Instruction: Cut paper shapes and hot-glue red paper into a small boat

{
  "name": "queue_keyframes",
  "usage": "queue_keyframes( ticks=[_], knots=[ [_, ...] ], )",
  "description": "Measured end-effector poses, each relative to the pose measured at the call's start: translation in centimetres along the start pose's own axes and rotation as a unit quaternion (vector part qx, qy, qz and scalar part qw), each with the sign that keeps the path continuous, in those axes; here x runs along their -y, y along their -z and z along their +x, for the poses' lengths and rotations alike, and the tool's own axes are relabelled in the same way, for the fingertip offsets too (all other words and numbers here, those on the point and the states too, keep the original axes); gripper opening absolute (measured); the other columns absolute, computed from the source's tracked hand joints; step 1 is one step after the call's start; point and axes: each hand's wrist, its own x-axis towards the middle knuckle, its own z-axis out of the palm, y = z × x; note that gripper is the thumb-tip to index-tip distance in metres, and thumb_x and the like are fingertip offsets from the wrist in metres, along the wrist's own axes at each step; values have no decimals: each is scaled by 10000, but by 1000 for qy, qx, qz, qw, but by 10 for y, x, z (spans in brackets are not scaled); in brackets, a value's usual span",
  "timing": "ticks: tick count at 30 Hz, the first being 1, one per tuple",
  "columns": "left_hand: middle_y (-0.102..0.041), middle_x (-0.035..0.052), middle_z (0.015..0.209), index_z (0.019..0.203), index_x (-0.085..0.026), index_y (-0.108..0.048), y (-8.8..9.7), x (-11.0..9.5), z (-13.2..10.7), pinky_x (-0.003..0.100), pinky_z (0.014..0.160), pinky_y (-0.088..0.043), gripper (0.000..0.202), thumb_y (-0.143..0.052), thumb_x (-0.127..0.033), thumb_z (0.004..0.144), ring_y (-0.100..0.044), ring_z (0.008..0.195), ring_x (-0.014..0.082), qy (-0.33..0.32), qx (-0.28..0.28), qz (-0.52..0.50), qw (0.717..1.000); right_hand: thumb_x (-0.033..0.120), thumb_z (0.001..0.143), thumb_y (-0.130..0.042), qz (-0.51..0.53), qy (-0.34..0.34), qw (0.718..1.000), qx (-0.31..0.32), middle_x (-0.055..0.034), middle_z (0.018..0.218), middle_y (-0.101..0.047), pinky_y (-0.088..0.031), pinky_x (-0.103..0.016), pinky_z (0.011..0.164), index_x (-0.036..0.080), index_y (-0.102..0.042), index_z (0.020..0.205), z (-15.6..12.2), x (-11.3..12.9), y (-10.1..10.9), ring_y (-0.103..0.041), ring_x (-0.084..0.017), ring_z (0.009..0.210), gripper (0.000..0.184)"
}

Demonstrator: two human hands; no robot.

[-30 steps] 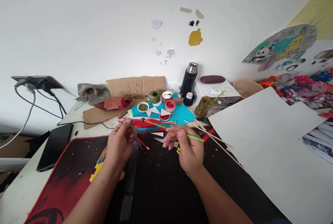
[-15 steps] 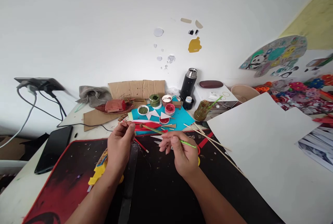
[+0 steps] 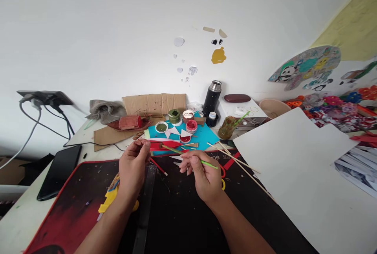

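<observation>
My right hand (image 3: 203, 175) is closed around a green-handled paintbrush (image 3: 210, 164), whose dark bristle tip points left towards my left hand. My left hand (image 3: 134, 165) is pinched shut on a small red piece that I cannot make out clearly. Both hands hover over a black and red desk mat (image 3: 82, 195). Just beyond them lie red and white paper cut-outs (image 3: 165, 144) on a blue sheet (image 3: 203, 134), with small pots of green paint (image 3: 161, 127) and red paint (image 3: 191, 126).
Thin wooden skewers (image 3: 238, 163) lie to the right of my hands beside a large white sheet (image 3: 300, 167). A black flask (image 3: 212, 97), cardboard (image 3: 154, 103), a black phone (image 3: 59, 165) and a metal ruler (image 3: 145, 207) are also on the table.
The view has tilted slightly, so the table sits lower in the picture. My right hand with the brush has drifted a little left and down; my left hand stays pinched.
</observation>
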Motion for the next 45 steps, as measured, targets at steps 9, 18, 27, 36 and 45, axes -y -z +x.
queue_keyframes(
  ticks=[9,18,27,36,45],
  knots=[
    [-552,-31,671,807,-214,-714,14,-15,13,201,509,-381,293,-922,-421,794,-451,572,111,-5,-22,-7,1000,627,1140,-563,-5,-55,997,-57,-62,744,-784,-543,-250,506,188,-790,978,7,-13,9,-709,-161,556,521],
    [-755,49,758,928,-219,-815,6,-68,91,289,566,-412,306,-730,-512,899,-616,667,214,-129,61,417,898,644,1136,-546,6,-58,997,-44,-72,763,-788,-545,-256,508,190,-788,944,5,-12,7,-720,-165,556,549],
    [-823,127,907,855,-206,-792,-60,-36,169,378,760,-495,130,-741,-314,905,-730,864,300,-156,149,576,789,657,1132,-531,-23,-67,997,-30,-57,723,-752,-523,-251,510,180,-803,967,7,-24,9,-703,-167,557,574],
    [-785,80,1145,1037,-188,-763,-71,-11,185,501,1058,-561,299,-730,-485,1047,-726,1131,266,-156,190,671,699,602,1159,-495,-42,-47,998,-3,-52,759,-771,-543,-260,544,197,-810,1006,6,-20,10,-709,-162,564,536],
    [-788,180,928,694,-221,-685,-76,-1,194,454,989,-493,222,-785,-287,881,-685,1176,419,-169,202,664,700,557,1170,-487,-63,-39,997,7,-47,774,-776,-549,-272,577,219,-804,1034,5,-17,11,-714,-169,594,484]
  ],
)
